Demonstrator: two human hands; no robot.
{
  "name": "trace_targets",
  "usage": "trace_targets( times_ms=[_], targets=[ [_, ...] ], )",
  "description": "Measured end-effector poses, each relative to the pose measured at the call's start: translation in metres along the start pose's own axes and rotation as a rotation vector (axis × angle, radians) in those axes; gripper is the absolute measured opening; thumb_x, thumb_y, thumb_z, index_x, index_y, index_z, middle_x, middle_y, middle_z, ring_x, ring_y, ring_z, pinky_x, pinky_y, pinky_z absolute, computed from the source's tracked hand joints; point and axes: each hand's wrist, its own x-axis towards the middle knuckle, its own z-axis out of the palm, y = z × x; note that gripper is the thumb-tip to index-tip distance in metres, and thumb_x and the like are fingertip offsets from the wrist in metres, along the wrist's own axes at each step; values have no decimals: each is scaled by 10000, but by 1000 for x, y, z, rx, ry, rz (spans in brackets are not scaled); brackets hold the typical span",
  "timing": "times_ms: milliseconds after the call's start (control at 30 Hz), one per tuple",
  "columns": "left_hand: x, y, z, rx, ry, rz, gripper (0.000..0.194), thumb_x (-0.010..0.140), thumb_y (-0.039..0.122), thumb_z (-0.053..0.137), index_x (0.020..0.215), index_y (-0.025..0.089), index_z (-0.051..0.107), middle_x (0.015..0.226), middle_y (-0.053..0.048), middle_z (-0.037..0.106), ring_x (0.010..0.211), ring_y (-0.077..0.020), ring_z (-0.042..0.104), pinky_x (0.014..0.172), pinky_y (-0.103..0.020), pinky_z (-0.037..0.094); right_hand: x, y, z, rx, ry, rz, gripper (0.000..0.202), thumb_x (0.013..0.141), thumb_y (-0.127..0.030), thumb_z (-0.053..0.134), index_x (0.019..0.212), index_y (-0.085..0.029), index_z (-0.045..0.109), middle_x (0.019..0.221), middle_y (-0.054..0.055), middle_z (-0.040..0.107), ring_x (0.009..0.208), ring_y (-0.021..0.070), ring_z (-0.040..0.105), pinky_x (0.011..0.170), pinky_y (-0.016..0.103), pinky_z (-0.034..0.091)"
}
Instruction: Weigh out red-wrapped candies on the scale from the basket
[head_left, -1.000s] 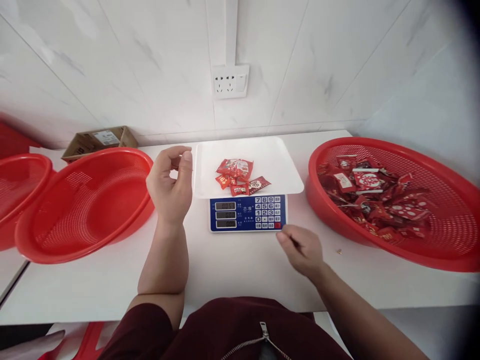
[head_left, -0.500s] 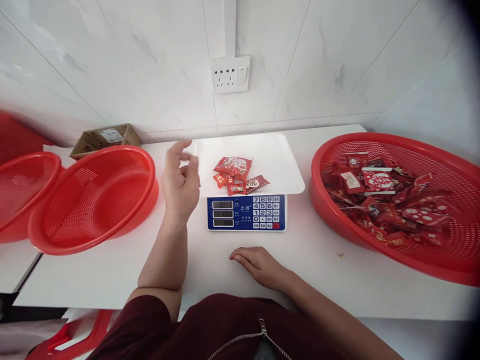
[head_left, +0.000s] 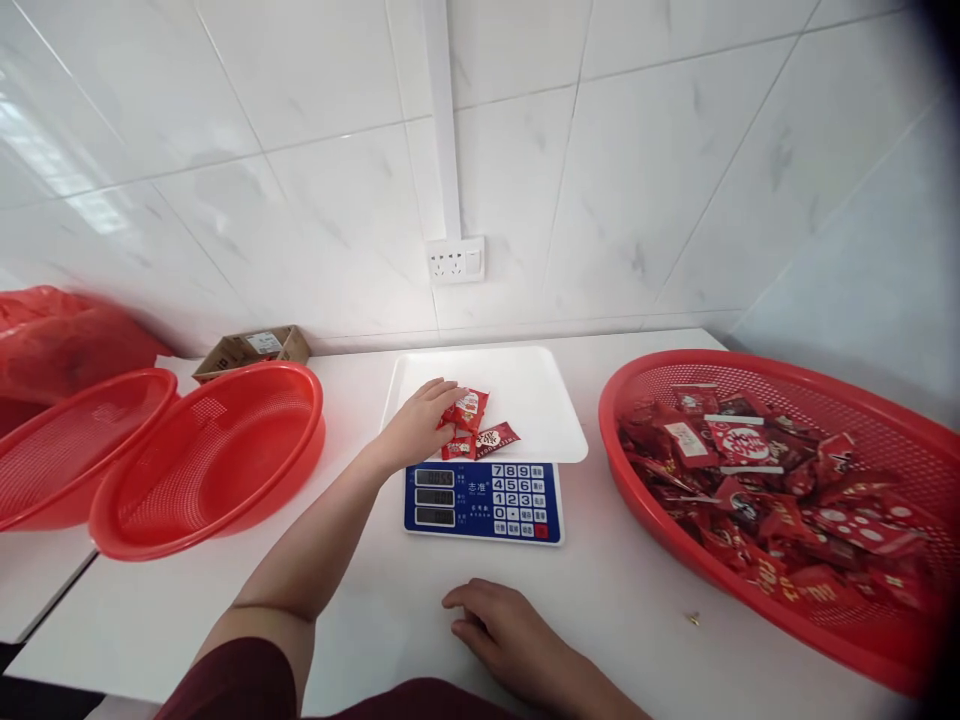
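Observation:
My left hand point(head_left: 424, 420) reaches over the white tray point(head_left: 547, 405) of a digital scale. Its fingers curl round the left side of several small red snack packets point(head_left: 471, 408), partly covering them. A dark red packet point(head_left: 496, 438) lies beside them at the front of the pile. Below the tray is the scale's blue panel point(head_left: 484, 515) with number keys and small displays. My right hand point(head_left: 506, 630) rests on the white table in front of the scale, holding nothing, its thumb and forefinger apart.
At the right, a large red basket point(head_left: 637, 500) holds many red snack packets point(head_left: 742, 442). Two red baskets stand at the left, the nearer one point(head_left: 315, 440) with a cardboard box point(head_left: 296, 345) behind it. A tiny gold-coloured piece point(head_left: 693, 619) lies on the table. A socket point(head_left: 456, 261) is on the tiled wall.
My left hand has come down from beside the tray onto the snack packets. The fingers of my right hand have parted a little. The view has tilted up.

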Motion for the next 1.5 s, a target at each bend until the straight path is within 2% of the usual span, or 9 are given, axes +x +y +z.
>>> trace_targets(
  times_ms=[133, 267, 367, 533, 833, 1067, 1300, 1367, 1500],
  targets=[
    [9, 6, -5, -35, -42, -43, 439, 827, 170, 421, 1246, 227, 542, 1275, -64, 588, 1154, -233, 554, 945, -399, 485, -2, 1, 0, 4, -2, 11, 338, 849, -239, 485, 1144, -232, 650, 950, 55, 670, 844, 191, 624, 789, 278, 473],
    [10, 6, -14, -18, 114, -152, 439, 921, 235, 307, 1341, 223, 435, 1135, -90, 657, 977, -222, 634, 791, -361, 518, -3, -1, -2, -1, -15, 11, 340, 856, -244, 476, 1148, -211, 647, 943, 65, 658, 853, 194, 616, 792, 282, 469],
    [4, 1, -21, 112, 218, -154, 488, 937, 222, 278, 1420, 265, 321, 1204, -91, 614, 979, -224, 627, 754, -349, 512, -3, -1, -2, -11, -16, 0, 339, 857, -248, 478, 1151, -218, 645, 941, 60, 656, 852, 192, 613, 790, 280, 470],
    [-15, -3, -20, 383, 123, -107, 581, 857, 78, 346, 1360, 359, 417, 1391, -59, 459, 960, -210, 627, 648, -290, 509, -3, 2, -1, -10, -8, -2, 341, 853, -239, 481, 1151, -214, 645, 942, 61, 655, 840, 188, 612, 785, 279, 473],
    [-32, -1, -16, 460, -187, 145, 479, 823, 83, 404, 1280, 195, 493, 1505, -102, 291, 1335, -262, 360, 866, -348, 530, 0, 3, 0, -9, -7, 12, 323, 859, -224, 493, 1141, -200, 649, 933, 60, 654, 828, 175, 603, 781, 268, 461],
    [-25, -15, -16, 449, -86, 137, 337, 886, 154, 400, 1182, 198, 555, 1400, -92, 460, 1225, -220, 491, 905, -350, 513, 0, 3, 1, -2, 10, 17, 319, 862, -220, 499, 1140, -188, 653, 895, 58, 648, 804, 168, 595, 770, 264, 458],
    [-62, -25, -80, 545, 479, -409, 305, 903, 265, 396, 1146, 198, 566, 1355, -87, 510, 1188, -251, 513, 889, -380, 504, 0, 3, 0, 2, 13, 9, 318, 859, -217, 499, 1135, -188, 654, 898, 59, 649, 806, 169, 594, 769, 266, 460],
    [-80, -37, -96, 554, 466, -599, 343, 905, 291, 373, 1196, 189, 524, 1329, -111, 523, 1179, -306, 509, 855, -462, 507, 0, 3, 1, -2, 6, 8, 319, 863, -221, 494, 1139, -190, 651, 910, 60, 650, 813, 170, 596, 772, 268, 459],
    [-113, -70, -96, 483, 181, -785, 493, 909, 426, 329, 1291, 141, 451, 1351, -215, 465, 1205, -409, 474, 814, -520, 489, 0, 2, 1, -13, -4, 14, 325, 865, -219, 491, 1147, -181, 647, 920, 66, 652, 822, 175, 599, 776, 273, 459]
  ],
)
